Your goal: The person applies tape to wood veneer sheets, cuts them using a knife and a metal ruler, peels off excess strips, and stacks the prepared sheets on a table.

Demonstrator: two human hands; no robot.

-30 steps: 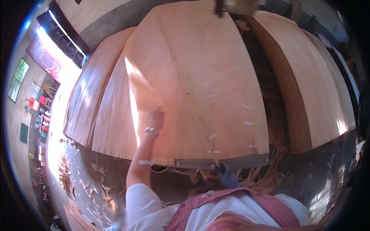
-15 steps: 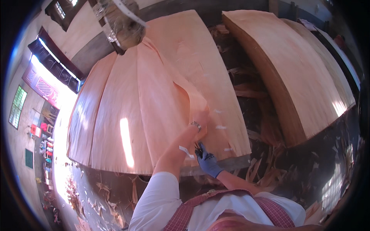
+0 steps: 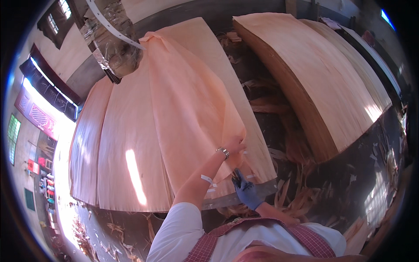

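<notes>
A thin, pinkish wood veneer sheet point(image 3: 187, 96) lies lengthwise over the stack, its right side lifted and buckled. My left hand point(image 3: 235, 145), bare with a metal watch at the wrist, is closed on that sheet's raised right edge. Nearer to me, my right hand point(image 3: 247, 190) wears a blue glove with dark fingers. Its fingers are drawn together beside the sheet's near corner; what they hold, if anything, is too small to make out. Beneath is the veneer stack point(image 3: 126, 144), with small white tape pieces point(image 3: 250, 176) near its right front corner.
Another thick veneer stack point(image 3: 314, 83) stands to the right across a dark gap littered with veneer scraps point(image 3: 301, 201). A plastic-wrapped object point(image 3: 111, 43) with a white strip hangs over the far left of my stack. At the left is a bright doorway point(image 3: 63, 131).
My left hand has moved slightly right with the sheet's edge, and the fold has opened over toward the right. My gloved right hand has shifted a little right and nearer to me.
</notes>
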